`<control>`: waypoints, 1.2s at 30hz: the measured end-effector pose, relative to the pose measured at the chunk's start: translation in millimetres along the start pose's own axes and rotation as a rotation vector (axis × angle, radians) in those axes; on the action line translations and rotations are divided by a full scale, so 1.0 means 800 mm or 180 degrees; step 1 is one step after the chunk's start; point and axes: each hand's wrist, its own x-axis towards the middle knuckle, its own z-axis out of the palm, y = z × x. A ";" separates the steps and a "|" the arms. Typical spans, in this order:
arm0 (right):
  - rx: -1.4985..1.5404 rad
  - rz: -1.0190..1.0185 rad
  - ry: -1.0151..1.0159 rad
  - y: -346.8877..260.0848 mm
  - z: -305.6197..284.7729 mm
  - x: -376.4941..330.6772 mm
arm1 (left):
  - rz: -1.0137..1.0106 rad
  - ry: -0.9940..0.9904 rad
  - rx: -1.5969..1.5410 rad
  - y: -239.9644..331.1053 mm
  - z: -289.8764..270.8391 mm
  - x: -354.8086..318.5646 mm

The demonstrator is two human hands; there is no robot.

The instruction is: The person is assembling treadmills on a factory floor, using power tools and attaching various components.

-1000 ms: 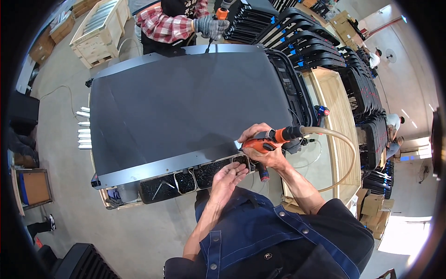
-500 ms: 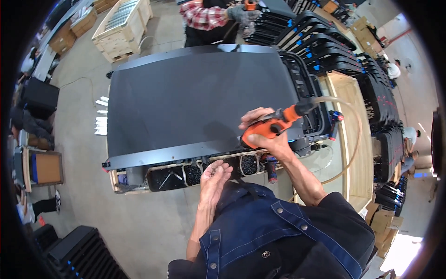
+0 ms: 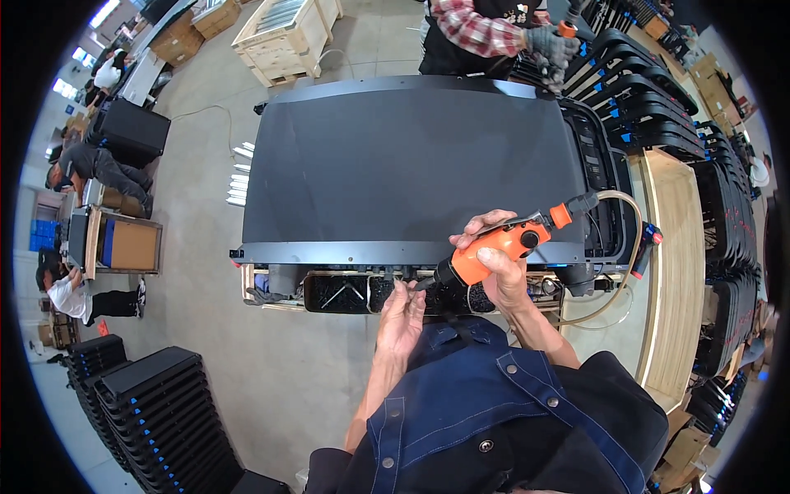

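My right hand is wrapped round an orange pneumatic screwdriver, its dark nose pointing down and left. A pale air hose runs from its back end. Close to the tool's tip is my left hand, its fingertips pinched together; what they hold is too small to make out. Beyond both hands lies a long dark-grey panel with metal strips along its long edges. Below its near edge are black trays, one with an L-shaped metal tool in it, others with small dark parts.
Across the panel stands a person in a checked sleeve and grey gloves, holding another tool. An open wooden crate stands at the right, near stacked black frames. More black parts are stacked lower left. Other people work at the far left.
The screwdriver has swung its nose down and left, toward my left hand. My left fingers have closed to a pinch near its tip. The view has shifted left.
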 end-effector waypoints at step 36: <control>-0.2624 -0.0122 -0.1429 0.170 0.206 0.089 | -0.0829 -0.0556 0.0764 0.203 -0.088 0.013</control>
